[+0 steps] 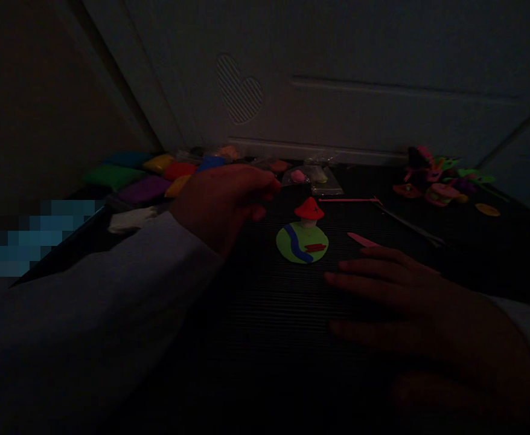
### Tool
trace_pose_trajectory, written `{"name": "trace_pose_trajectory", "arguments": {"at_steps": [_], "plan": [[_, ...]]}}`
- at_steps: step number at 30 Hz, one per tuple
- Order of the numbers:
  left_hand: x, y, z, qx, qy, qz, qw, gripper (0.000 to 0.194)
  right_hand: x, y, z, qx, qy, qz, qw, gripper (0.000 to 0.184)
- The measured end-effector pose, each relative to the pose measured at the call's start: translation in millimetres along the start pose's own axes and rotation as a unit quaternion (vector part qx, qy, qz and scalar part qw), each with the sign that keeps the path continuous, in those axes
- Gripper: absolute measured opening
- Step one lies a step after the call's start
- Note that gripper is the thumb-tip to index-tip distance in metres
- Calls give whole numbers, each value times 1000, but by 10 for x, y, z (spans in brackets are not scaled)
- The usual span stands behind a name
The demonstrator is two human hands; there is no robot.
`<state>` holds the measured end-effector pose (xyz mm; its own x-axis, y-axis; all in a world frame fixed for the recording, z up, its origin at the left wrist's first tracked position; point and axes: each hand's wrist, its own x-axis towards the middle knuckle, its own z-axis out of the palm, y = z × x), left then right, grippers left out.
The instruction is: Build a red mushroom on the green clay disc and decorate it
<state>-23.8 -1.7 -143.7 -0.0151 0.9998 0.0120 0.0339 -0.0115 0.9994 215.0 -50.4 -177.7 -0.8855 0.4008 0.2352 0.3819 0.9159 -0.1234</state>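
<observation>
My left hand (pixel 226 202) reaches across the table, its fingers half curled and apart, with nothing visible in them. It is left of a small modelling-clay scene: a round green base (pixel 284 244) with a blue winding strip (pixel 294 241), small red bars (pixel 316 248) and a mushroom with a red cap (pixel 309 209) and pale stem. Fingers spread, my right hand (pixel 414 302) hovers or rests low over the table; I cannot tell which. Just beyond its fingertips lies a pink pointed clay tool (pixel 362 240), partly hidden by the hand.
Colourful clay packs (pixel 145 188) and a white piece (pixel 132 220) lie at left. Clear bags (pixel 326 182) with clay lumps, a thin pink tool (pixel 349 200) and a grey stick (pixel 410 223) lie farther back. Colourful clay figures (pixel 441 175) and a yellow disc (pixel 488 209) are at right.
</observation>
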Motion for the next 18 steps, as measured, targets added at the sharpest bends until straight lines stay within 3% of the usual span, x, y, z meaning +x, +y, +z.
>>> {"name": "trace_pose_trajectory", "arguments": {"at_steps": [3,8,13,18], "plan": [[17,27,-9,4,10,16,1000,16,-18,22,-20,-23,-8,9,1000,50],[39,12,11,-31,43,28,998,7,-29,33,-28,-15,-23,-6,1000,46],[34,-1,34,-45,52,23,997,1,-29,62,-8,-55,-22,-29,998,57],[43,2,11,-45,55,14,997,3,32,49,-44,-10,42,46,998,37]]}}
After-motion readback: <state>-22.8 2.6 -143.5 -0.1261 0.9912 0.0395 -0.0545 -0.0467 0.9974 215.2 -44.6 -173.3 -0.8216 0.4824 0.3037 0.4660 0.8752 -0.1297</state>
